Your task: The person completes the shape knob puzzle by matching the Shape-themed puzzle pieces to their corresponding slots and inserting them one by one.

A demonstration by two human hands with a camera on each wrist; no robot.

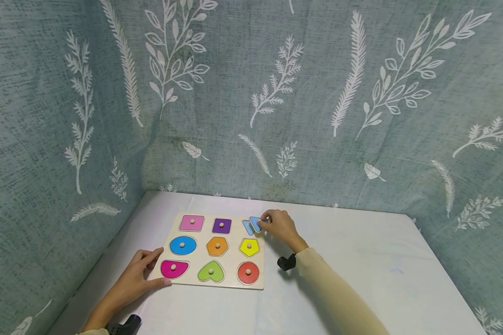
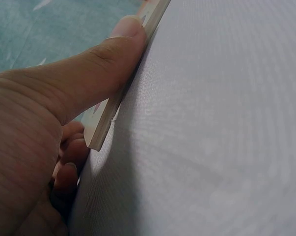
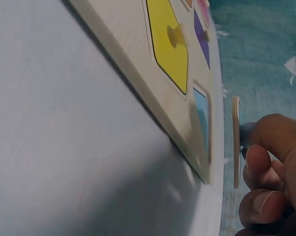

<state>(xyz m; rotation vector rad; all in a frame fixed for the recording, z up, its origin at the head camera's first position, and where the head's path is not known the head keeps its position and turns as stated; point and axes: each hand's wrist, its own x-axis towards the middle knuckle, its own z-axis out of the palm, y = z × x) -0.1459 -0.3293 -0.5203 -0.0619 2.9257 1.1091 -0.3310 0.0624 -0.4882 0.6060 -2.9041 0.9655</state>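
Note:
A wooden knob puzzle board (image 1: pixel 232 282) lies flat on the white cloth. My right hand (image 1: pixel 282 228) pinches the knob of a light blue triangle piece (image 1: pixel 255 224) at the board's far right corner. In the right wrist view the triangle piece (image 3: pixel 236 142) is seen edge-on, raised off the board and apart from its blue triangular recess (image 3: pixel 201 118). At the near left corner my left hand (image 1: pixel 132 278) holds the board, its thumb (image 2: pixel 123 49) on the near edge and the other fingers at the left side.
Other knobbed pieces sit in their recesses, among them a yellow pentagon (image 1: pixel 249 251), a red circle (image 1: pixel 248 279), a green heart (image 1: pixel 211 277) and a purple square (image 1: pixel 221 230). A leaf-patterned grey-green curtain (image 1: pixel 234 93) surrounds the white-covered table (image 1: pixel 360 265).

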